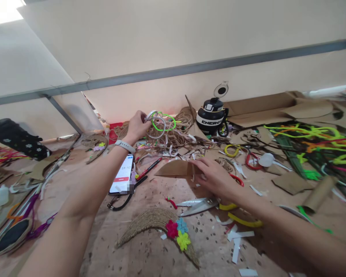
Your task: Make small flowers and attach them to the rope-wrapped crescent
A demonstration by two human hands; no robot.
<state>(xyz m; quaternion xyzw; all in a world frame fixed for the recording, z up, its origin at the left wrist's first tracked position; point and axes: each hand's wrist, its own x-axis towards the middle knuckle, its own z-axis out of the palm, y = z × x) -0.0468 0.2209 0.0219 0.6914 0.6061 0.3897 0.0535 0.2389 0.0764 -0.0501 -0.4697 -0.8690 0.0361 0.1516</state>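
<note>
My left hand (pixel 140 125) is closed on the edge of some white and green rings (pixel 161 125), held up over a heap of twine (pixel 173 142). A white band circles the left wrist. In my right hand (pixel 207 175) is a piece of brown cardboard (pixel 173 169) with a curved edge, pinched at its right end. Below that hand lie scissors (pixel 200 206) with yellow handles. Nearer to me rests a twine-wrapped crescent (pixel 147 223) with red, blue and yellow flowers (pixel 182 232) on its right part.
A phone (pixel 122 175) and a red-and-black pen (pixel 150 168) lie left of the cardboard. Behind stands a black bottle (pixel 210 117), its lid up. Cardboard sheets (pixel 259 109), bright pipe cleaners (pixel 305 134), a cardboard tube (pixel 318 195) and red-handled scissors (pixel 252 161) are at the right.
</note>
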